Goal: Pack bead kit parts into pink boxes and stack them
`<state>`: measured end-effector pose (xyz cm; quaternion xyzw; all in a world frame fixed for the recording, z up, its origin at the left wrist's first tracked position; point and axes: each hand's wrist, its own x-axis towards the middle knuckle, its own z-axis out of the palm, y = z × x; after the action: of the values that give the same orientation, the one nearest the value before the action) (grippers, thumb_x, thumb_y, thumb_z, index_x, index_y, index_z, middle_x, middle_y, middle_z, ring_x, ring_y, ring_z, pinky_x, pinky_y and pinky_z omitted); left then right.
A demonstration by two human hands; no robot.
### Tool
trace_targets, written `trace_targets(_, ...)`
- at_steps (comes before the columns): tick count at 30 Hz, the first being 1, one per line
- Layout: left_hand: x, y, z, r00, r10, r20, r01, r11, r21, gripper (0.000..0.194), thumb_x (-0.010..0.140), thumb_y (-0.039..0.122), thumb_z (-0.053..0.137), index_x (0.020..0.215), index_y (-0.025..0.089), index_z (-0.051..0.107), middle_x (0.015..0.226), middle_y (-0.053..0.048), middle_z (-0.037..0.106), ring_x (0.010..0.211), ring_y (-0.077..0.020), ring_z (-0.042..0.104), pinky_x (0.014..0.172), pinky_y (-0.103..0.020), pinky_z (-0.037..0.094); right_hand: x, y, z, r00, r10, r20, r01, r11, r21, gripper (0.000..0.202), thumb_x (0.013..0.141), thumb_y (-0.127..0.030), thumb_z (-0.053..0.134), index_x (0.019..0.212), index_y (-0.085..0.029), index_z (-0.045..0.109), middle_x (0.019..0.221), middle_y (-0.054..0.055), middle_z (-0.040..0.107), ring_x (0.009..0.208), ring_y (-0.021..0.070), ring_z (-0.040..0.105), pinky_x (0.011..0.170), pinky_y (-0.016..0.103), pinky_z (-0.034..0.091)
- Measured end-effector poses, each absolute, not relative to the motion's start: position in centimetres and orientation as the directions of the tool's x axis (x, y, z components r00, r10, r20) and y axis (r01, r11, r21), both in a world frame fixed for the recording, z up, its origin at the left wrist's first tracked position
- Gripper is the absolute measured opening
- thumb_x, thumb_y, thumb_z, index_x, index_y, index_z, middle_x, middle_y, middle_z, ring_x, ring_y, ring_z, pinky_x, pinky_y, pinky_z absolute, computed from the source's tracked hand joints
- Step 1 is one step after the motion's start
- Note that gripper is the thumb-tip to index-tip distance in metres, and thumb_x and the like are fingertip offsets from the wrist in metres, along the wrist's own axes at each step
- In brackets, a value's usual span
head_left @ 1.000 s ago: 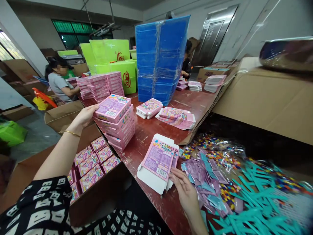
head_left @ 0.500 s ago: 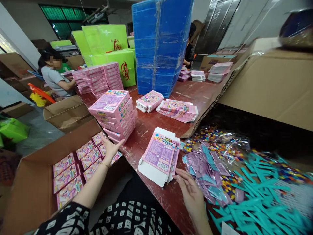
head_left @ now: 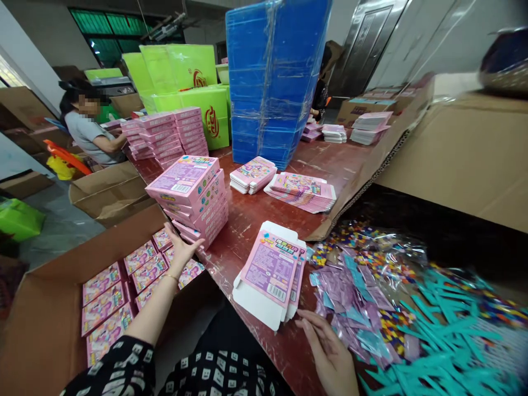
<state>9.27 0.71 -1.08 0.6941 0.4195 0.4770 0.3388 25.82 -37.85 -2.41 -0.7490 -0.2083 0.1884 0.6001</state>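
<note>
My left hand (head_left: 182,254) is at the lower near corner of a stack of filled pink boxes (head_left: 206,212), fingers and thumb spread; it seems to touch the lowest boxes. The stack stands at the table's left edge, its top box (head_left: 183,179) purple side up. On the right, my right hand (head_left: 328,349) hovers low with loosely extended fingers and nothing visible in them. Its fingertips are by the near corner of some flat, overlapping pink cartons (head_left: 268,269) with white flaps. Below my left arm, a brown carton (head_left: 49,308) holds rows of pink boxes (head_left: 142,264).
Folded cartons (head_left: 303,190) and a smaller pile (head_left: 252,175) lie farther back. Blue bins (head_left: 268,82) and green boxes (head_left: 190,110) rise behind. At right are sachets (head_left: 355,297), turquoise plastic pieces (head_left: 445,335) and a large cardboard box (head_left: 466,148). A co-worker (head_left: 93,129) sits at left.
The view has shifted slightly, so most things sit a little lower in the picture. My left hand stays by the stack's base; my right hand remains near the flat cartons.
</note>
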Motion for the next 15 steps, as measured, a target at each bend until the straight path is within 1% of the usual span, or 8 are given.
trace_targets(2, 8.7, 1.5, 1.7, 0.146, 0.856, 0.496, 0.193, -0.516, 0.834, 0.141, 0.054, 0.077, 0.076, 0.152, 0.021, -0.007, 0.164, -0.021, -0.004, 0.153, -0.0337, -0.003, 0.124, -0.045, 0.003, 26.2, -37.0, -1.3, 0.815, 0.579, 0.024, 0.143, -0.162, -0.976, 0.039, 0.082, -0.057, 0.065, 0.093, -0.021, 0.075, 0.099, 0.012, 0.074, 0.092, 0.0265, 0.072, 0.083, 0.036, 0.06)
trace_targets(4, 8.4, 2.5, 4.7, 0.129, 0.803, 0.582, 0.099, -0.595, 0.798, 0.138, 0.055, 0.085, 0.068, 0.153, 0.019, -0.004, 0.163, -0.023, 0.005, 0.153, -0.0327, 0.006, 0.124, -0.045, 0.01, 26.8, -35.2, 0.8, 0.768, 0.631, 0.113, 0.225, -0.1, -0.969, 0.034, 0.084, -0.053, 0.064, 0.092, -0.021, 0.076, 0.099, 0.012, 0.074, 0.091, 0.026, 0.071, 0.083, 0.036, 0.06)
trace_targets(6, 8.3, 3.4, 7.4, 0.134, 0.765, 0.63, 0.03, -0.639, 0.769, 0.136, 0.054, 0.087, 0.066, 0.153, 0.019, 0.003, 0.161, -0.024, 0.015, 0.152, -0.0326, 0.015, 0.123, -0.044, 0.016, 27.5, -32.7, 3.5, 0.699, 0.682, 0.217, 0.323, -0.03, -0.946, 0.03, 0.085, -0.049, 0.064, 0.092, -0.022, 0.076, 0.097, 0.011, 0.074, 0.09, 0.0254, 0.07, 0.083, 0.037, 0.059)
trace_targets(8, 8.5, 4.1, 9.4, 0.147, 0.763, 0.629, 0.013, -0.637, 0.771, 0.131, 0.054, 0.083, 0.072, 0.152, 0.021, 0.011, 0.159, -0.022, 0.023, 0.15, -0.0316, 0.021, 0.122, -0.042, 0.021, 28.2, -29.4, 6.3, 0.621, 0.72, 0.31, 0.402, 0.047, -0.914, 0.027, 0.085, -0.046, 0.065, 0.091, -0.023, 0.075, 0.095, 0.009, 0.074, 0.09, 0.0249, 0.07, 0.084, 0.039, 0.058)
trace_targets(10, 8.7, 5.1, 10.7, 0.161, 0.781, 0.604, -0.009, -0.61, 0.792, 0.117, 0.059, 0.076, 0.075, 0.148, 0.022, 0.022, 0.154, -0.02, 0.034, 0.145, -0.0307, 0.034, 0.119, -0.041, 0.028, 28.8, -25.5, 8.8, 0.552, 0.75, 0.364, 0.428, 0.12, -0.896, 0.025, 0.085, -0.046, 0.065, 0.091, -0.023, 0.074, 0.093, 0.008, 0.074, 0.089, 0.0238, 0.069, 0.084, 0.039, 0.058)
trace_targets(12, 8.9, 6.3, 11.3, 0.181, 0.817, 0.548, -0.057, -0.547, 0.835, 0.101, 0.061, 0.072, 0.077, 0.139, 0.022, 0.036, 0.141, -0.017, 0.049, 0.136, -0.0291, 0.047, 0.114, -0.039, 0.036, 29.4, -21.3, 10.8, 0.493, 0.786, 0.373, 0.392, 0.182, -0.902, 0.027, 0.083, -0.046, 0.067, 0.097, -0.023, 0.071, 0.095, 0.006, 0.074, 0.087, 0.022, 0.069, 0.082, 0.038, 0.057)
trace_targets(14, 8.8, 7.7, 11.3, 0.2, 0.859, 0.471, -0.093, -0.462, 0.882, 0.088, 0.061, 0.075, 0.074, 0.125, 0.021, 0.049, 0.123, -0.013, 0.061, 0.123, -0.0276, 0.057, 0.106, -0.037, 0.044, 30.1, -16.7, 12.4, 0.451, 0.817, 0.36, 0.316, 0.231, -0.92, 0.039, 0.079, -0.048, 0.072, 0.108, -0.023, 0.066, 0.101, 0.006, 0.072, 0.086, 0.02, 0.068, 0.079, 0.036, 0.057)
trace_targets(15, 8.6, 8.4, 11.1, 0.204, 0.879, 0.432, -0.099, -0.421, 0.902, 0.083, 0.06, 0.078, 0.072, 0.117, 0.021, 0.053, 0.114, -0.011, 0.064, 0.116, -0.027, 0.06, 0.101, -0.036, 0.047, 30.5, -14.3, 13.1, 0.448, 0.818, 0.36, 0.278, 0.255, -0.926, 0.047, 0.075, -0.049, 0.075, 0.112, -0.022, 0.063, 0.104, 0.006, 0.071, 0.086, 0.0192, 0.067, 0.079, 0.035, 0.056)
